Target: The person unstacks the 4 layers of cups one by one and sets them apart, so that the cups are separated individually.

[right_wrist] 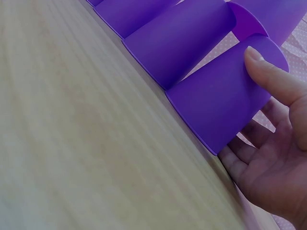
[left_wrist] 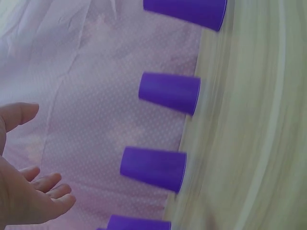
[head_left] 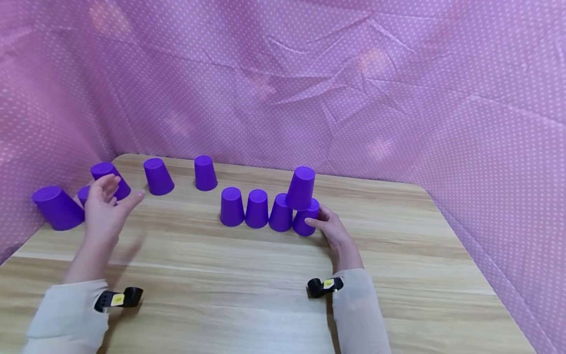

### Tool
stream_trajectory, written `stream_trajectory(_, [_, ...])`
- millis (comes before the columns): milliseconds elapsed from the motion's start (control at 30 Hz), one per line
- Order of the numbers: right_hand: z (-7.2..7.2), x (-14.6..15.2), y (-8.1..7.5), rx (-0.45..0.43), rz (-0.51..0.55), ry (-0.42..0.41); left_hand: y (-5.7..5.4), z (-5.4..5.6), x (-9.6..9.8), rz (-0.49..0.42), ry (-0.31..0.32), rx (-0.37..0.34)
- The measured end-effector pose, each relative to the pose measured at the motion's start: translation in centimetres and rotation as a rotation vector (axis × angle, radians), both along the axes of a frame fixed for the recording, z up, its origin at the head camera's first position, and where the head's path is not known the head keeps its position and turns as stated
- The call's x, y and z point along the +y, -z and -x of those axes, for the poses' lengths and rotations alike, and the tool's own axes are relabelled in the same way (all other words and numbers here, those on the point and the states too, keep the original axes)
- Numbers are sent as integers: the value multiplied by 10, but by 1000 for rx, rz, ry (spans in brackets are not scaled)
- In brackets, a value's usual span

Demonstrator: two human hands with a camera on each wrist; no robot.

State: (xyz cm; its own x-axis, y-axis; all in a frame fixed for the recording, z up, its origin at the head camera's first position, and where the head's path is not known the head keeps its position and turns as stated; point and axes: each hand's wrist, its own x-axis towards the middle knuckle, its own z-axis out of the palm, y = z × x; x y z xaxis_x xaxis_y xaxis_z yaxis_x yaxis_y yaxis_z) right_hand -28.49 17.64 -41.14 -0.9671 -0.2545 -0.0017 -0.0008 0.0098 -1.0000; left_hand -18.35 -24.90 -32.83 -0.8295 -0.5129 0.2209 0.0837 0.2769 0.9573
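Note:
Several upside-down purple cups stand side by side in a row, among them the leftmost cup (head_left: 232, 207). On the right end of the row my right hand (head_left: 332, 229) grips the end cup (right_wrist: 216, 93), thumb on its near side and fingers round the far side. One more upside-down cup (head_left: 301, 189) rests across the tops of the two rightmost cups, leaning slightly. My left hand (head_left: 104, 209) is raised at the left with fingers spread and nothing in it. From the head view it overlaps a cup (head_left: 83, 194) and partly covers another cup (head_left: 110, 178) behind.
Other upside-down cups are spread over the back left: a large-looking cup (head_left: 58, 209) near the left edge, a cup (head_left: 158, 177) and a cup (head_left: 205, 174) along the back. A pink dotted cloth (head_left: 283, 88) hangs round the wooden table (head_left: 230, 295).

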Motion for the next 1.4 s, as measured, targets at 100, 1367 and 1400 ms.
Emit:
stream_trajectory(100, [0,0,-1,3,0,-1,-2,1,12,24,38,-6])
stream_trajectory(1367, [-5,6,-1,-5,-9,-13,-9,33,146,-9,380,100])
stream_trajectory(1400, [-5,6,-1,-4,-7,-15,-9,34,148,-12,383,99])
